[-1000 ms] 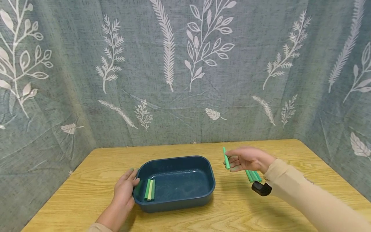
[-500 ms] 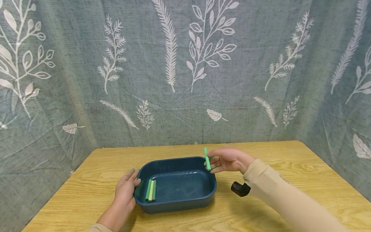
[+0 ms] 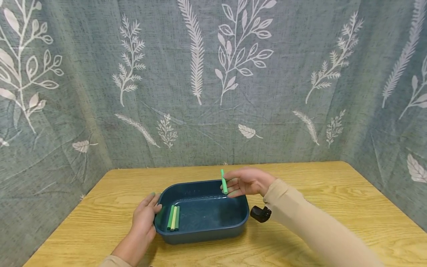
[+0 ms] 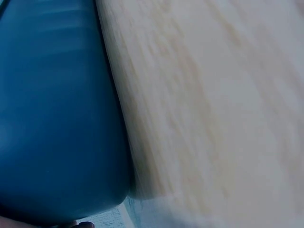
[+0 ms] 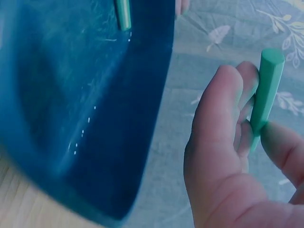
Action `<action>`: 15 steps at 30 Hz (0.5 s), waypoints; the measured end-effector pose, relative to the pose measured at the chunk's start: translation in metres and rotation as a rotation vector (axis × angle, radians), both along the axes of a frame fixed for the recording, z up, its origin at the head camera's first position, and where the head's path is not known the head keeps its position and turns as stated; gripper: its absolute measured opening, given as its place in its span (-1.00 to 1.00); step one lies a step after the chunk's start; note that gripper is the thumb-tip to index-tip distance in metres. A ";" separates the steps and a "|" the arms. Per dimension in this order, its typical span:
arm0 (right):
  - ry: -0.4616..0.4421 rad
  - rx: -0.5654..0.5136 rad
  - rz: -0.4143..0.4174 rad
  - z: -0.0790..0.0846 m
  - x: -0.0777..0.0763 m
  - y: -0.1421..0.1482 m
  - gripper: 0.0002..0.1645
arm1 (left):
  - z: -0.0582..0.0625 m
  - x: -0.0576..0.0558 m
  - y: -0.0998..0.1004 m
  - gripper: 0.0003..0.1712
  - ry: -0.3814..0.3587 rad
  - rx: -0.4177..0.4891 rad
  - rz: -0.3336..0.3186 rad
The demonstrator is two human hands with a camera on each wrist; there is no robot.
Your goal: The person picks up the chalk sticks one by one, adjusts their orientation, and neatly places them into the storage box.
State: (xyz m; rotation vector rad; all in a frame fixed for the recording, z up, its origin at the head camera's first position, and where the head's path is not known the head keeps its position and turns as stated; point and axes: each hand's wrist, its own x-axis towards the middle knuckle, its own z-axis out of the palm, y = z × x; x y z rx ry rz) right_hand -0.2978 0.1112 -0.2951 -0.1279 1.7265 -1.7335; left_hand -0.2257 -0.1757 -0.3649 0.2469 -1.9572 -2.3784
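Observation:
A dark blue rectangular basin [image 3: 207, 235] with rounded corners stands on the table. Its left end is held by my left hand [image 3: 144, 218], thumb at the rim and fingers along the outside. Between the thumb and fingers of my right hand [image 3: 248, 181], a short green stick [image 5: 268, 90] with flat sides is pinched, tilted nearly upright over the basin's back right part. Three sticks [image 3: 173, 218], two green and one pale yellow, lie side by side inside at the left. In the left wrist view, only bits of fingers show beyond the basin wall [image 4: 61, 118].
The wooden table [image 3: 300, 207] extends around the basin. A grey-blue curtain [image 3: 207, 141] with white leaf prints hangs behind it and along both sides. A black device [image 3: 261, 214] sits under my right wrist, just outside the basin's right end.
My right hand has carried the green stick leftward from the table's right side to above the basin. The sticks that lay beneath that arm are now out of sight. My left hand stays put.

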 end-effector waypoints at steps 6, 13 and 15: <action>-0.039 0.043 0.025 -0.002 -0.009 -0.020 -0.55 | 0.001 0.000 0.000 -0.30 -0.003 -0.004 0.006; -0.021 0.139 0.047 -0.010 -0.013 -0.042 -0.80 | -0.001 0.001 0.000 -0.30 0.005 0.001 0.006; -0.022 0.164 0.059 -0.012 -0.013 -0.049 -0.77 | -0.001 0.001 0.000 -0.30 0.006 0.004 0.008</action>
